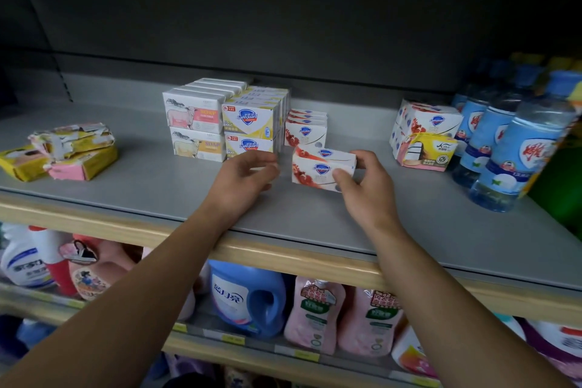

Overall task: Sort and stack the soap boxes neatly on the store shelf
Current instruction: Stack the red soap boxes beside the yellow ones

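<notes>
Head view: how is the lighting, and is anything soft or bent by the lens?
Head view: dim and uneven, the shelf back panel nearly black; centre fairly sharp, the Safeguard logo on the soap box in the right hand readable; the water bottles at the right edge smeared and leaning; the shelf edge bowed by wide-angle distortion; no strong glare.

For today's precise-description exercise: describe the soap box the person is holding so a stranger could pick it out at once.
Start on the grey upper shelf, at the stacked soap boxes mid-shelf. Just in front of the white-and-red row, the right hand grips a white Safeguard box with red splashes. Unlike its neighbours, it sits tilted, out of line, near the shelf's front.
</notes>
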A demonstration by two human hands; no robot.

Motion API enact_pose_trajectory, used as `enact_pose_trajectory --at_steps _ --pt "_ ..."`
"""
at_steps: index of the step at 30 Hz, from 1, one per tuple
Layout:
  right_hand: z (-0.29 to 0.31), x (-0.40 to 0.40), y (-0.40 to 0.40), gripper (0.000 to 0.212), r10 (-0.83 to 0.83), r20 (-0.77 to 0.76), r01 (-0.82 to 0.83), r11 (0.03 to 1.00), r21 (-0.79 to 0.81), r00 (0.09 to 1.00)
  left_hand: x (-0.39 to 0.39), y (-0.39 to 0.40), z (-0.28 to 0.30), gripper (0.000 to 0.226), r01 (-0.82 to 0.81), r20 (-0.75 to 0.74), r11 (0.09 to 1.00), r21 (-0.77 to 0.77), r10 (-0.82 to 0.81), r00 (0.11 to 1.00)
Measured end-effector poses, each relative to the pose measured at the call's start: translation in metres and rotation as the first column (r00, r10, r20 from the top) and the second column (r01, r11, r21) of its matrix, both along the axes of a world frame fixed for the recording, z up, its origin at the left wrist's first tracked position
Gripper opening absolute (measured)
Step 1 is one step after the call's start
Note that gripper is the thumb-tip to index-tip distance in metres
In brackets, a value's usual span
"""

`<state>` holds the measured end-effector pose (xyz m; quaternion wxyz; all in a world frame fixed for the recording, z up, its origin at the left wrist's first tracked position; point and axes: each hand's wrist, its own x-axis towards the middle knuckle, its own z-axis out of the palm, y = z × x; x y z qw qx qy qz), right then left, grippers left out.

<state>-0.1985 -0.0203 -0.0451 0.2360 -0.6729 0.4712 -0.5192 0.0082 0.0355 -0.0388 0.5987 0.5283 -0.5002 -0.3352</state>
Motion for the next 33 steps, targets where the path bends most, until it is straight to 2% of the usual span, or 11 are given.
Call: enact_pose_trajectory --at_steps 2,4,6,8,11,12,14,18,29,33 --pt "-0.002 -0.002 -0.004 0.035 -0.020 -0.056 0.025 0.997 0.076 0.998 -0.001 0.000 0.002 0.017 -0.032 0.149 0.999 0.006 0.030 0.988" --pt "-0.003 -0.001 -0.006 0.039 -0.027 -0.100 0.038 0.993 0.109 0.995 0.001 0.001 0.003 0.018 -0.068 0.363 0.998 -0.003 0.064 0.930" --pt "0.000 0.000 -0.004 0.050 -0.072 -0.176 0.081 0.996 0.045 0.982 0.009 0.002 0.005 0.027 -0.109 0.566 0.994 0.000 0.090 0.820" --pt "0.002 0.000 0.000 0.054 -0.103 -0.291 0.081 0.993 -0.085 0.951 0.023 0.002 0.006 0.039 -0.151 0.738 0.988 0.011 0.094 0.669" --pt "0.004 0.005 0.004 0.042 -0.125 -0.500 0.017 0.977 -0.215 0.857 0.042 0.002 0.000 0.042 -0.184 0.887 0.983 0.026 0.063 0.458" --pt "0.006 0.008 0.003 0.039 -0.129 -0.539 0.001 0.973 -0.230 0.832 0.045 0.002 -0.003 0.042 -0.180 0.909 0.983 0.041 0.038 0.414" --pt "0.009 0.013 -0.005 0.038 -0.124 -0.586 -0.024 0.971 -0.237 0.801 0.046 -0.001 -0.007 0.056 -0.174 0.934 0.983 0.065 0.002 0.358" --pt "0.017 0.021 -0.039 0.040 -0.142 -0.656 -0.013 0.974 -0.225 0.742 0.048 -0.007 -0.013 0.076 -0.171 0.943 0.985 0.028 0.031 0.332" --pt "0.007 0.060 -0.124 0.046 -0.208 -0.702 0.016 0.963 -0.269 0.681 0.056 -0.020 -0.022 0.074 -0.186 0.950 0.982 0.031 0.030 0.312" --pt "0.006 0.066 -0.136 0.048 -0.203 -0.701 0.000 0.960 -0.279 0.684 0.054 -0.019 -0.021 0.074 -0.191 0.934 0.981 0.034 0.036 0.354"
